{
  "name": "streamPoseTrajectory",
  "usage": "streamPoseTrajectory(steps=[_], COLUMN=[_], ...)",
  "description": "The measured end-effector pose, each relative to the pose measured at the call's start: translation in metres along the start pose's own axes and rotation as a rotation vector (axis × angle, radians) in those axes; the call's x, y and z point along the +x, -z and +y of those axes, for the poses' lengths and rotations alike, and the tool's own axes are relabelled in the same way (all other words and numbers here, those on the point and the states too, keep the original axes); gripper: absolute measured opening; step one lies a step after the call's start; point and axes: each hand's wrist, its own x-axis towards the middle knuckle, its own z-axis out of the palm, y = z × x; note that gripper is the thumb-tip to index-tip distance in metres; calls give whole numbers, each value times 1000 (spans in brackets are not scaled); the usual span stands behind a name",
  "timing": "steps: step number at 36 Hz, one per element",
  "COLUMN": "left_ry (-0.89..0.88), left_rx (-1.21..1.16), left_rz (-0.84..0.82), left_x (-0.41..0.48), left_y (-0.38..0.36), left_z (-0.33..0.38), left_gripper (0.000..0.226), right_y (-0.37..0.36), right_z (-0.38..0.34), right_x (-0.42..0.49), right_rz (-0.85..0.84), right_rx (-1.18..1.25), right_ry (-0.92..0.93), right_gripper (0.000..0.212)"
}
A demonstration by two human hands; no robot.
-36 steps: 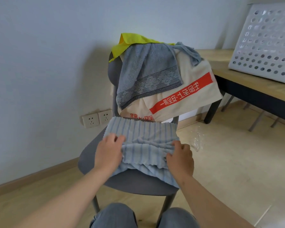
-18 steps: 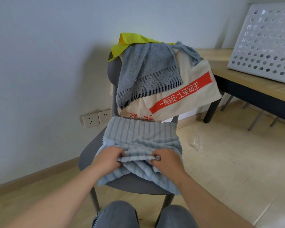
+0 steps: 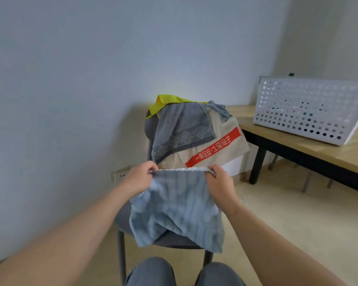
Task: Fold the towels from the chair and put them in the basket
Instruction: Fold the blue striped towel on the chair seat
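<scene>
So the light blue striped towel (image 3: 178,211) is held up in the air in front of the chair, sitting a little toward 6 o'clock from the middle of the view. Both hands have its top edge. The left hand (image 3: 140,178) pinches the corner at the towel's 10 o'clock with fingers curled tight over the fabric. The right hand (image 3: 220,182) does the same at 2 o'clock, with a bit of cloth bunched in its grip. The edge runs fairly straight between them and the rest hangs loose and wrinkly, with the bottom corners drooping in front of the grey chair (image 3: 174,241) seat. Can't tell if they touch it.

At 12 o'clock from the towel the chair back is piled with more stuff. A grey towel (image 3: 182,129) with a dark patterned band is draped over the front. A beige towel (image 3: 221,145) with a red stripe and white lettering sits under it, spreading toward 1 o'clock. A yellow cloth (image 3: 163,102) peeks out on top.

Out at 2 o'clock is the white perforated basket (image 3: 310,110), on a wooden table (image 3: 339,149) with black legs, well apart from the chair. A wall socket (image 3: 119,175) shows at 9 o'clock just beside the left hand, and the person's knees (image 3: 151,273) in grey trousers are at 6 o'clock.
</scene>
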Motion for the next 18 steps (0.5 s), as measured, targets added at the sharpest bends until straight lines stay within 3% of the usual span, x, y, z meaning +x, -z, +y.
streamPoseTrajectory(steps=[7,12,18], left_ry=[-127,-179,-215], left_rx=[-44,-72,-184], left_rz=[103,75,64], left_x=[-32,-56,-76], left_y=[45,73,97], left_z=[51,79,95], left_gripper=[20,15,17], right_y=[33,54,67], right_z=[-47,-74,-97], right_x=[-18,-28,-40], right_rz=[103,131,116], right_rx=[180,318,409], right_ry=[23,75,113], right_gripper=[17,8,26])
